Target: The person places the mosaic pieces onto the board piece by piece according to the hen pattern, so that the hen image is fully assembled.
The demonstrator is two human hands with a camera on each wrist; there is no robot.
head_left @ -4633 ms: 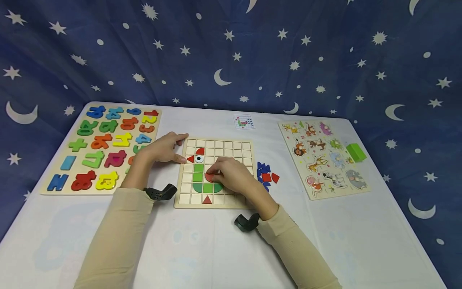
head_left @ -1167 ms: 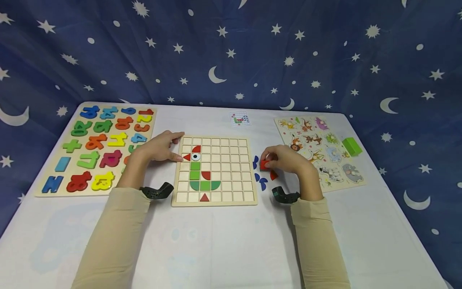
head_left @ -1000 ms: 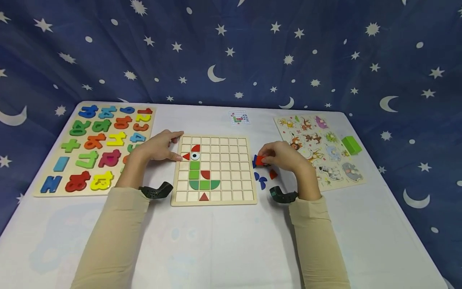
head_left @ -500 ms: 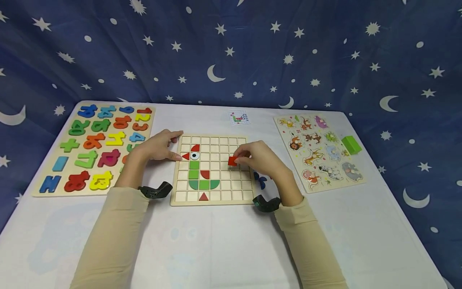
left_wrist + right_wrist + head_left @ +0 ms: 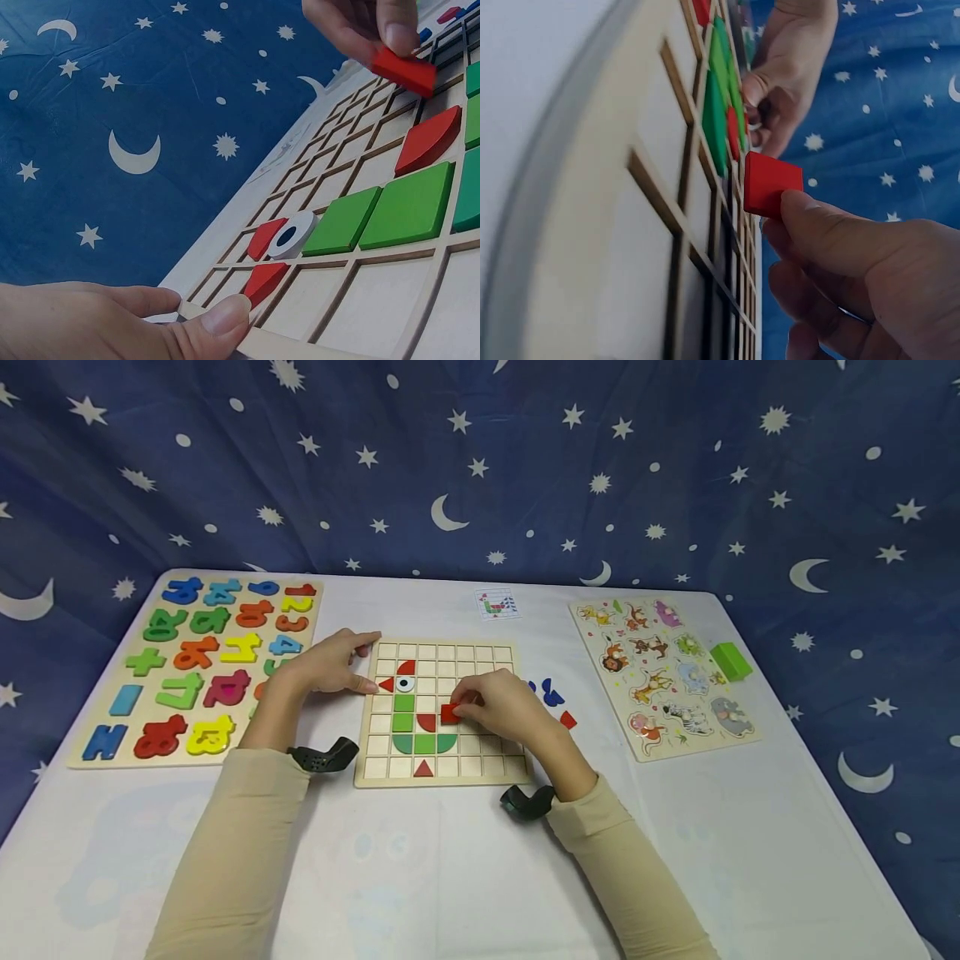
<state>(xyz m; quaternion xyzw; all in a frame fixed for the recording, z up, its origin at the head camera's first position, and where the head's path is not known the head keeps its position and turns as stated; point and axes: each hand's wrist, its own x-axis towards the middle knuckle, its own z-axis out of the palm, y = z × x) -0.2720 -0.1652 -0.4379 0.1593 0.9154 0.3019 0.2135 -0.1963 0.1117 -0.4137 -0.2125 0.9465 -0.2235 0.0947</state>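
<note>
Right grip (image 5: pixel 491 703) pinches the red square (image 5: pixel 448 715), tilted over the board (image 5: pixel 442 782), just rightward of the red quarter-round (image 5: pixel 426 722); left grip (image 5: pixel 330 665), fingers extended, touches the board's left edge!

Left side: number board (image 5: pixel 147 693), bearing raised coloured pieces, among them 1, 2, 3, 4 and a plus sign; right edge partly hidden. Right side: animal board (image 5: pixel 671 664), set at an angle, with lion, giraffe and zebra figures. Green block (image 5: pixel 730 662) lies just beside its right edge. Rear: dark blue curtain (image 5: pixel 540 460), printed with pale stars, crescents and dots. White tablecloth (image 5: pixel 450 868) shows faint patterning.
</note>
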